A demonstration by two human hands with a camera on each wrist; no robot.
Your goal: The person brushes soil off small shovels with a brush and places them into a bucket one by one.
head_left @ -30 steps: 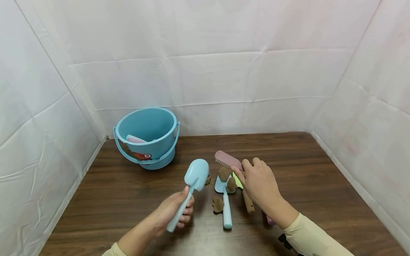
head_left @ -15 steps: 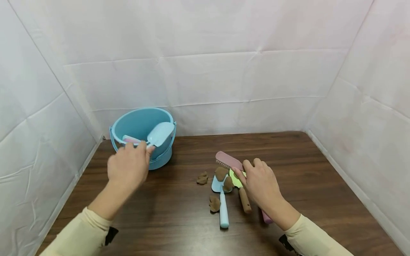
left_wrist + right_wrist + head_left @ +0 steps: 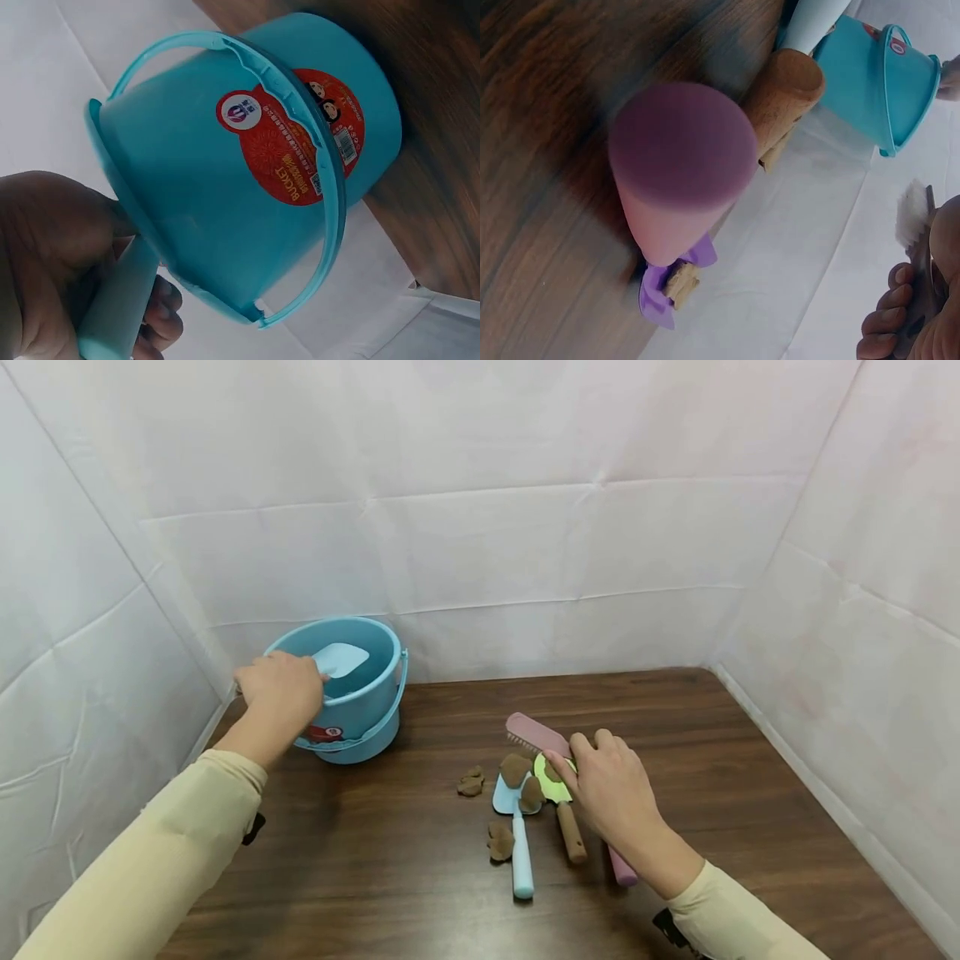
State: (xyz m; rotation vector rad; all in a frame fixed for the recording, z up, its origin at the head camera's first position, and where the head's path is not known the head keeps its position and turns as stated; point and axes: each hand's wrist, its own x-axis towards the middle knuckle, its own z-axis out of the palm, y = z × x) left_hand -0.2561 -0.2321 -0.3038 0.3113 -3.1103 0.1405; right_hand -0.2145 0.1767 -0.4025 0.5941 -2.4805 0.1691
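My left hand (image 3: pixel 281 697) grips the handle of a light blue toy shovel (image 3: pixel 341 660) at the near left rim of the blue bucket (image 3: pixel 371 706). The shovel's blade hangs inside the bucket's mouth; in the left wrist view its handle (image 3: pixel 120 304) lies within the curled fingers. My right hand (image 3: pixel 615 789) holds a pink brush (image 3: pixel 534 732) with pale bristles facing down, above the tools at the right. Below it lie a second light blue shovel (image 3: pixel 522 860) bearing brown lumps, a lime-green tool (image 3: pixel 551 789) with a wooden handle, and a pink-handled tool (image 3: pixel 621 867).
Two loose brown lumps (image 3: pixel 471 782) lie left of the second shovel. The pink-handled tool has a purple head (image 3: pixel 652 300) carrying another lump. White cloth walls (image 3: pixel 480 543) enclose the back and sides of the dark wooden table (image 3: pixel 420 843).
My left hand has carried the light blue shovel from the table's middle, leftward and away, to the bucket, and its blade now dips into the mouth. The right hand has hardly moved.
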